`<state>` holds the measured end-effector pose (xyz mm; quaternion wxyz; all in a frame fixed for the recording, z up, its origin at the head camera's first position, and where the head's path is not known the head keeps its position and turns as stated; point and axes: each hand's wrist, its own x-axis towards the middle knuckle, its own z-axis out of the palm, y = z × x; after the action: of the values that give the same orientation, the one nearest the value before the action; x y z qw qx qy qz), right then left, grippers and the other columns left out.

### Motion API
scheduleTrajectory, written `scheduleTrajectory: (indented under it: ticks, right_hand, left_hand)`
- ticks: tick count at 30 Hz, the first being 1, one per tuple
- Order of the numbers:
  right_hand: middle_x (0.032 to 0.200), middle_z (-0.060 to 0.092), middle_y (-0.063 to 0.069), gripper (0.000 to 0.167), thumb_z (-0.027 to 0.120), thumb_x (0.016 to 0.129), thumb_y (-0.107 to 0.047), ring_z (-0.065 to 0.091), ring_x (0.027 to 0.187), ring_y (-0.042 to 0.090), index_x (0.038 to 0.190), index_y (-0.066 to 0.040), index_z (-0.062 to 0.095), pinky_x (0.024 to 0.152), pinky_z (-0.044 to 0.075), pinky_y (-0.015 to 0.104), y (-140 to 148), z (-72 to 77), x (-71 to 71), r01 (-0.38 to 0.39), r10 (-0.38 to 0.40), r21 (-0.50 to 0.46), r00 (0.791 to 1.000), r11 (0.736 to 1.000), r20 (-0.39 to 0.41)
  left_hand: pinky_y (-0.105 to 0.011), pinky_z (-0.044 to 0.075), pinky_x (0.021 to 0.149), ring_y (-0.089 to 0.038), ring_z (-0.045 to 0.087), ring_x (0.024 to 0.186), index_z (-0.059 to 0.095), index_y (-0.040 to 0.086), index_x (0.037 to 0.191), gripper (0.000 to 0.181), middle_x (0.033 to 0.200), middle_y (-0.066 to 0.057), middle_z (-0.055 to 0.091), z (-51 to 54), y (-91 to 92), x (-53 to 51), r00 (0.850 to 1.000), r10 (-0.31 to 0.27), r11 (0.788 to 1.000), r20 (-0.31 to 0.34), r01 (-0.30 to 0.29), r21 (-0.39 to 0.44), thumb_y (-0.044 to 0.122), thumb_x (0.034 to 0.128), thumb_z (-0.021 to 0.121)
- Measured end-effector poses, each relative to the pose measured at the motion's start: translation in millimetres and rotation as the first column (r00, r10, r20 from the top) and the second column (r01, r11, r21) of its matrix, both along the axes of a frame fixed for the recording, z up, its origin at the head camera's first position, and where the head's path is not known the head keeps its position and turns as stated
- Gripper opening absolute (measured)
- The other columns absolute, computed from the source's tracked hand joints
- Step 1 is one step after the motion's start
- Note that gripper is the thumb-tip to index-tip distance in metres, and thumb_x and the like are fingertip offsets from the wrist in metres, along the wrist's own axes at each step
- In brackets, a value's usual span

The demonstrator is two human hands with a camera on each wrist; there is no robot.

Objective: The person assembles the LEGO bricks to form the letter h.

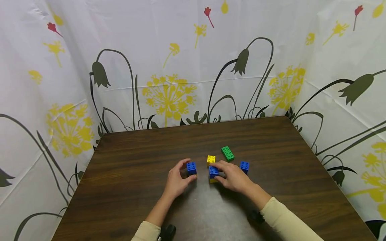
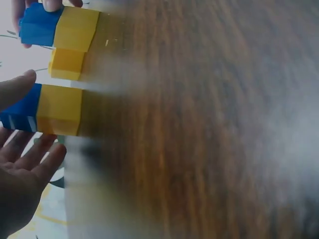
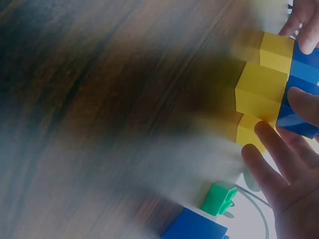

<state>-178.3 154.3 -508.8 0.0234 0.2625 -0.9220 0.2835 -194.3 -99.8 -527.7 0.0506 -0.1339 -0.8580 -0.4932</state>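
My left hand (image 1: 177, 180) holds a blue toy building brick (image 1: 191, 168) between thumb and fingers. Beneath that brick is a yellow brick (image 2: 60, 110), seen in the left wrist view. To the right, my right hand (image 1: 235, 176) pinches a second blue brick (image 1: 213, 172), the thumb on its near side and the index finger at its far side. A yellow brick (image 3: 261, 89) sits under this one too. The two stacks stand upright on the table, a small gap apart. Just behind the right stack is another yellow brick (image 1: 211, 158).
A longer green brick (image 1: 227, 153) lies farther back, behind my right hand. Another blue brick (image 1: 244, 166) sits just right of that hand. The brown wood-grain table (image 1: 135, 160) ends at a white flower-patterned curtain (image 1: 181, 50) at the back and sides.
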Motion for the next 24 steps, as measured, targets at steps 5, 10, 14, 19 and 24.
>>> scheduleTrajectory:
  ticks: [5, 10, 14, 19, 24]
  right_hand:
    - [0.117, 0.062, -0.005, 0.051, 0.074, 0.090, -0.019, 0.063, 0.102, 0.011, 0.138, -0.018, 0.056, 0.084, 0.055, 0.035, -2.4, -2.5, -0.9, 0.001, -0.001, -0.001, 1.000, 1.000, -0.022]
    - [0.116, 0.062, -0.004, 0.053, 0.074, 0.090, -0.019, 0.063, 0.103, 0.012, 0.139, -0.020, 0.055, 0.086, 0.055, 0.036, -3.4, -2.3, -1.1, 0.008, -0.008, -0.015, 1.000, 1.000, -0.011]
    - [0.120, 0.061, -0.003, 0.057, 0.075, 0.089, -0.020, 0.062, 0.106, 0.013, 0.142, -0.020, 0.053, 0.087, 0.055, 0.037, -3.6, -1.5, -0.1, 0.009, -0.009, -0.012, 1.000, 1.000, -0.007]
    - [0.123, 0.060, -0.002, 0.066, 0.077, 0.087, -0.021, 0.063, 0.107, 0.014, 0.146, -0.019, 0.047, 0.089, 0.054, 0.040, 0.4, 6.1, 0.2, 0.001, -0.001, -0.014, 1.000, 1.000, 0.022]
    - [0.117, 0.065, 0.001, 0.058, 0.074, 0.086, -0.008, 0.067, 0.100, 0.014, 0.140, -0.013, 0.054, 0.085, 0.055, 0.041, 12.8, 18.3, -4.5, 0.020, -0.019, -0.060, 1.000, 0.998, 0.011]
  left_hand:
    - [-0.035, 0.058, 0.078, -0.027, 0.070, 0.093, 0.066, 0.015, 0.115, 0.045, 0.107, -0.012, 0.069, -5.7, 3.8, -1.0, 0.998, -0.047, 0.995, 0.050, 0.042, 0.085, 0.006, 0.0758, 0.085]
    - [-0.038, 0.057, 0.083, -0.031, 0.067, 0.100, 0.066, 0.007, 0.112, 0.039, 0.107, -0.016, 0.068, 3.5, 8.7, 4.2, 0.989, -0.139, 0.981, 0.056, 0.130, 0.146, 0.000, 0.0768, 0.082]
    - [-0.046, 0.055, 0.086, -0.035, 0.065, 0.104, 0.065, 0.004, 0.112, 0.040, 0.109, -0.019, 0.067, 4.6, 10.0, 3.9, 0.983, -0.169, 0.975, 0.071, 0.156, 0.160, -0.001, 0.0765, 0.082]
    - [-0.037, 0.056, 0.086, -0.029, 0.065, 0.104, 0.065, 0.011, 0.115, 0.043, 0.111, -0.014, 0.067, -3.6, 8.0, -0.5, 0.981, -0.173, 0.978, 0.086, 0.161, 0.132, 0.006, 0.0763, 0.084]
    - [-0.033, 0.055, 0.086, -0.024, 0.065, 0.104, 0.064, 0.018, 0.118, 0.047, 0.114, -0.009, 0.066, -2.3, 8.1, -0.9, 0.982, -0.161, 0.983, 0.102, 0.150, 0.106, 0.010, 0.0767, 0.085]
